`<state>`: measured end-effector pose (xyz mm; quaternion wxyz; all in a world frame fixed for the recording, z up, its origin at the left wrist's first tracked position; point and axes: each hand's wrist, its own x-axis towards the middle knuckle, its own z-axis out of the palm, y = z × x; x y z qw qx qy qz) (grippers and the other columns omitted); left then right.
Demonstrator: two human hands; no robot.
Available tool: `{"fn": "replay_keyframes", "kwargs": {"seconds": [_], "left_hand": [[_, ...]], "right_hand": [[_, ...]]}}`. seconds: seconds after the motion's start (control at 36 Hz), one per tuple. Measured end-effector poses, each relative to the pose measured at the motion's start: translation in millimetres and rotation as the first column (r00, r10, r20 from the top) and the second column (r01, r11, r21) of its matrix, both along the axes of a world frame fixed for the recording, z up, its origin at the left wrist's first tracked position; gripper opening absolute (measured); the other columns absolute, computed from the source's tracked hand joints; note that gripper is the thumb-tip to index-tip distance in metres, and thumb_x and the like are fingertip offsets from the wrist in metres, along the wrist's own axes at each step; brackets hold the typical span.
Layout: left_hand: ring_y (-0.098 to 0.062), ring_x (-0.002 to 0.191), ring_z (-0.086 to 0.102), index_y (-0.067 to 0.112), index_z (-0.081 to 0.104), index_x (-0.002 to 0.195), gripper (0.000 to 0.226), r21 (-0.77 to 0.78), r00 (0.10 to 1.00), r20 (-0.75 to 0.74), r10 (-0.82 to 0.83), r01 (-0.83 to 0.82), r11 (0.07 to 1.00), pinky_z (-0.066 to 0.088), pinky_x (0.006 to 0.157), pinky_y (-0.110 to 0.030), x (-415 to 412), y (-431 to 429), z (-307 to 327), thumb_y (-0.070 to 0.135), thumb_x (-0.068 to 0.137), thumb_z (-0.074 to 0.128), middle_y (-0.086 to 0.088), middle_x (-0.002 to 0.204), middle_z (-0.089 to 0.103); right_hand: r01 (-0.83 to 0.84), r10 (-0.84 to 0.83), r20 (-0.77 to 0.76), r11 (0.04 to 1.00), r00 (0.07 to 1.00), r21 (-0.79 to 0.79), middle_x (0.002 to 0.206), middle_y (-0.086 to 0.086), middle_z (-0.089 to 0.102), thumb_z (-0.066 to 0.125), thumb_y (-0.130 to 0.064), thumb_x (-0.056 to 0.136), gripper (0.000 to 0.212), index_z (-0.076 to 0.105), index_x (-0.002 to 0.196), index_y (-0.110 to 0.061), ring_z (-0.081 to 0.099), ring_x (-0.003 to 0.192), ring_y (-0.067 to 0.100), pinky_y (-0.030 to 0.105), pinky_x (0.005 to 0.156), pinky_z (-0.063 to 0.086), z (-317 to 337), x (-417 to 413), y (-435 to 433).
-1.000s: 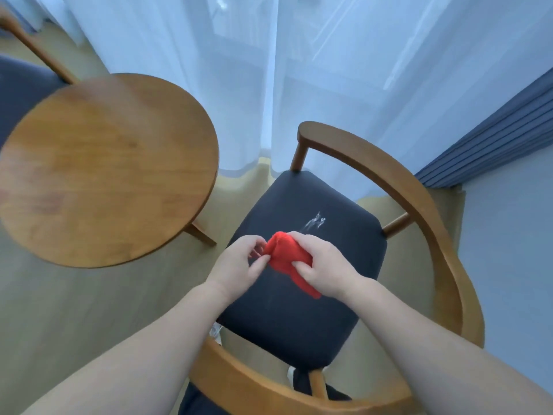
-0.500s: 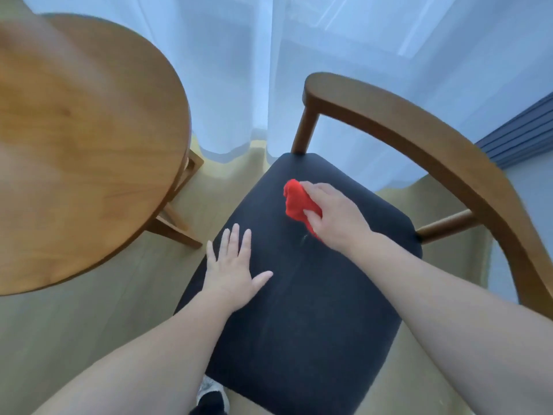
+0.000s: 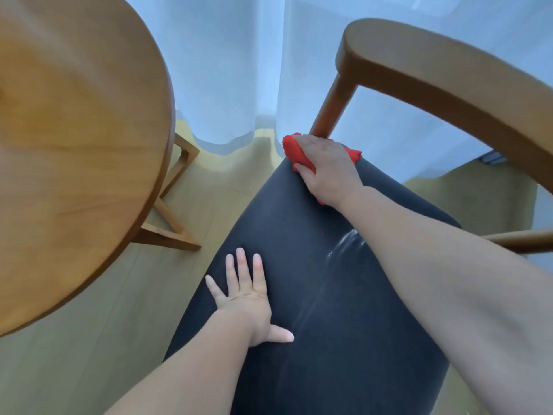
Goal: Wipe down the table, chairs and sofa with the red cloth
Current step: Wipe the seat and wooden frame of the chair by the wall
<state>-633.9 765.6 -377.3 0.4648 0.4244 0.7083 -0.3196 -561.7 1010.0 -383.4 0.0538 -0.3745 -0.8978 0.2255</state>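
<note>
A chair with a dark padded seat (image 3: 329, 310) and a curved wooden armrest (image 3: 449, 82) fills the middle and right. My right hand (image 3: 326, 169) presses the red cloth (image 3: 294, 152) flat onto the seat's far corner, beside the wooden post of the armrest. The cloth shows on both sides of the hand; most of it is hidden under the palm. My left hand (image 3: 247, 298) lies flat on the seat's left side, fingers spread and straight. A pale wet streak (image 3: 344, 244) runs across the seat between my arms.
A round wooden table (image 3: 68, 139) stands close on the left, its legs (image 3: 170, 217) near the chair. White sheer curtains (image 3: 239, 64) hang behind. Light wood floor (image 3: 89, 354) shows between table and chair.
My left hand let go of the cloth and settled flat on the seat. My right hand pushed the cloth forward across the seat to the far corner. The view moved closer.
</note>
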Motion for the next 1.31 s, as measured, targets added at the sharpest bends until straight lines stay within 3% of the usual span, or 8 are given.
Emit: {"fn": "replay_keyframes", "kwargs": {"seconds": [0.14,0.33,0.53,0.72,0.86,1.03,1.19,1.31], "left_hand": [[-0.039,0.099,-0.061,0.01,-0.058,0.103,0.15,-0.045,1.0,0.008,-0.008,0.009,0.999,-0.026,0.087,-0.071,0,2,3,0.088,0.05,0.059,-0.02,0.1,-0.07],[-0.039,0.097,-0.061,0.01,-0.058,0.102,0.151,-0.064,1.0,0.006,-0.011,0.011,0.998,-0.028,0.084,-0.071,1,4,6,0.087,0.049,0.06,-0.02,0.099,-0.071],[-0.039,0.1,-0.061,0.009,-0.059,0.102,0.152,-0.051,1.0,0.001,-0.008,0.008,0.999,-0.028,0.085,-0.07,1,4,7,0.088,0.048,0.059,-0.02,0.101,-0.07],[-0.039,0.101,-0.06,0.009,-0.059,0.102,0.152,-0.051,1.0,-0.002,-0.006,0.006,0.999,-0.026,0.089,-0.07,1,5,7,0.087,0.048,0.059,-0.019,0.1,-0.071],[-0.04,0.102,-0.059,0.008,-0.058,0.102,0.152,-0.077,1.0,-0.019,-0.005,0.003,0.997,-0.023,0.092,-0.071,3,7,8,0.087,0.048,0.06,-0.02,0.1,-0.07],[-0.04,0.103,-0.058,0.008,-0.058,0.102,0.151,-0.077,1.0,-0.022,-0.007,0.005,0.997,-0.022,0.093,-0.071,3,8,9,0.087,0.049,0.059,-0.02,0.099,-0.069],[-0.041,0.103,-0.058,0.009,-0.06,0.1,0.153,-0.057,1.0,-0.022,-0.012,0.011,0.998,-0.024,0.09,-0.071,2,5,6,0.089,0.047,0.058,-0.02,0.099,-0.07],[-0.041,0.102,-0.06,0.009,-0.063,0.097,0.154,-0.051,1.0,-0.029,-0.011,0.01,0.999,-0.026,0.088,-0.07,3,5,4,0.09,0.045,0.058,-0.02,0.102,-0.07]], "right_hand": [[0.092,-0.093,-0.09,0.996,0.992,-0.011,0.097,-0.003,0.067,0.048,-0.021,0.091,0.018,0.061,0.103,-0.023,0.059,0.093,0.026,0.038,0.086,0.043,5,-15,-2],[-0.115,0.131,-0.208,0.989,0.969,0.088,0.104,0.02,0.069,0.066,0.01,0.075,0.033,0.069,0.107,0.002,0.065,0.094,0.038,0.047,0.087,0.051,5,-20,-55],[-0.207,0.232,-0.226,0.97,0.946,0.131,0.116,0.022,0.065,0.063,0.014,0.076,0.04,0.068,0.112,0.0,0.062,0.106,0.041,0.051,0.093,0.05,0,6,-90],[-0.394,0.381,0.154,0.917,0.912,0.065,0.146,0.009,0.043,0.047,-0.035,0.096,0.04,0.051,0.135,-0.03,0.033,0.135,0.038,0.059,0.113,0.012,6,13,-67],[-0.375,0.393,-0.078,0.91,0.916,0.178,0.117,0.021,0.062,0.052,-0.004,0.086,0.035,0.066,0.118,-0.009,0.057,0.091,0.04,0.049,0.089,0.045,1,11,-87],[-0.504,0.529,-0.093,0.839,0.843,0.206,0.114,0.026,0.062,0.057,0.013,0.074,0.043,0.068,0.112,-0.004,0.06,0.085,0.039,0.047,0.08,0.051,4,14,-76],[0.086,-0.061,-0.179,0.987,0.982,0.138,0.121,0.017,0.063,0.038,-0.016,0.083,0.047,0.066,0.121,-0.013,0.059,0.104,0.04,0.045,0.094,0.047,30,43,7],[0.125,-0.124,-0.013,0.991,0.992,0.047,0.117,0.011,0.064,0.052,-0.011,0.088,0.039,0.061,0.125,-0.018,0.056,0.108,0.035,0.04,0.094,0.043,27,66,41]]}}
